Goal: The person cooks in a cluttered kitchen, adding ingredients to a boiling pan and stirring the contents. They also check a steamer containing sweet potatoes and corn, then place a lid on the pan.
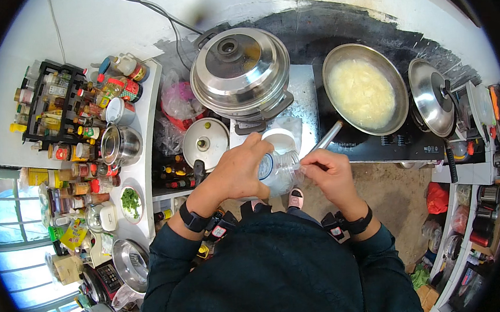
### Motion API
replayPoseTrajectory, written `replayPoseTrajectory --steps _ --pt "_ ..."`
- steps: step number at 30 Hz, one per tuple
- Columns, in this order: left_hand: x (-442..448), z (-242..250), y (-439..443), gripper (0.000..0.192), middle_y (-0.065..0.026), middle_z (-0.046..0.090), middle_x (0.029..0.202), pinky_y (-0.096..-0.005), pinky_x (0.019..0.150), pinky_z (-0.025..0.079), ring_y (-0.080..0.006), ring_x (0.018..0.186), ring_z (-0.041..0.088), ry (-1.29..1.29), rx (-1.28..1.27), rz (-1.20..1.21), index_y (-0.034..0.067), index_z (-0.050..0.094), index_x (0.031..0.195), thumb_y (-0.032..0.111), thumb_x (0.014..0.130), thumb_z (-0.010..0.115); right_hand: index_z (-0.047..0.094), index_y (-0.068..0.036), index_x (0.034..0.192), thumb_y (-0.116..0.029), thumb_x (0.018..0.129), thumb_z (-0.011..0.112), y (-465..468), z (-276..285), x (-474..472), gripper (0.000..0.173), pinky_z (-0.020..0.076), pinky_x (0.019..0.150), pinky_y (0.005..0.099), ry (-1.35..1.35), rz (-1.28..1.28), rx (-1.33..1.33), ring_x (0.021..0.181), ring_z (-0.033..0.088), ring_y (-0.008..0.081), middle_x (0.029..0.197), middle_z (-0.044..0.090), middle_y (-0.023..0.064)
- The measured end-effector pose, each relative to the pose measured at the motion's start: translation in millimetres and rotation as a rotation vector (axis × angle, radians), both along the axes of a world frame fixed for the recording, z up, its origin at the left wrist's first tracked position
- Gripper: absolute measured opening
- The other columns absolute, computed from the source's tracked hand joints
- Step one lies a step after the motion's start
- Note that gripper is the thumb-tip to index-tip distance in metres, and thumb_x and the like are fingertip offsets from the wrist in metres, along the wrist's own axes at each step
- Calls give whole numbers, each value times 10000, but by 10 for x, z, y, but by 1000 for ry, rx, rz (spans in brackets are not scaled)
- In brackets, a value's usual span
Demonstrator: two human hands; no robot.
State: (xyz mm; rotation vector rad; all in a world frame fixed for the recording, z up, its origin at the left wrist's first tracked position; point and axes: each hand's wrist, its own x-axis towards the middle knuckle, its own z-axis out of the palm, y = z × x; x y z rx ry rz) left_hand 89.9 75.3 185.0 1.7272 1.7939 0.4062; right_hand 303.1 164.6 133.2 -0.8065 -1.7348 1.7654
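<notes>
My left hand grips a clear plastic jar with a blue-and-white label, tilted on its side with its mouth to the right. At that mouth, my right hand has thumb and forefinger pinched on what looks like a thin pale utensil, mostly hidden by the fingers. A white round lid lies just beyond the jar. Ahead on the right, a steel frying pan holds a pale yellow, bubbling food. Its metal handle points toward my right hand.
A large lidded steel pot stands ahead, beside a smaller lidded pot. The frying pan rests on a black induction cooktop, next to a domed-lid pan. Leftward, a white counter carries seasoning bottles and a plate of chopped greens.
</notes>
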Motion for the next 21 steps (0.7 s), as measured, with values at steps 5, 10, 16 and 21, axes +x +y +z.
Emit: replayPoseTrajectory --steps 5,10,16,21 --pt "-27 -101 119 742 -164 502 1060 -412 780 481 -390 937 575 -69 35 40 7 544 1146 206 467 771 677 27 880 29 820 657 190 117 233 63 428 551 200 35 -119 50 620 555 56 738 641 21" --pt "0 -213 270 723 -163 491 1033 -408 769 474 -392 911 569 -136 112 75 5 543 1142 193 476 751 669 21 870 44 820 654 332 183 385 58 395 505 183 104 -260 20 578 537 52 750 639 31" --pt "60 -305 438 688 -168 492 1010 -382 781 470 -399 901 559 -187 183 119 11 553 1119 183 478 735 656 9 873 27 820 659 508 191 581 56 394 459 186 180 -406 -113 530 534 67 729 657 65" --pt "107 -329 527 683 -170 499 1026 -379 794 471 -395 909 556 -186 193 184 15 554 1115 193 479 730 636 14 861 21 832 640 680 236 764 30 412 455 204 247 -558 -147 522 549 90 736 667 106"
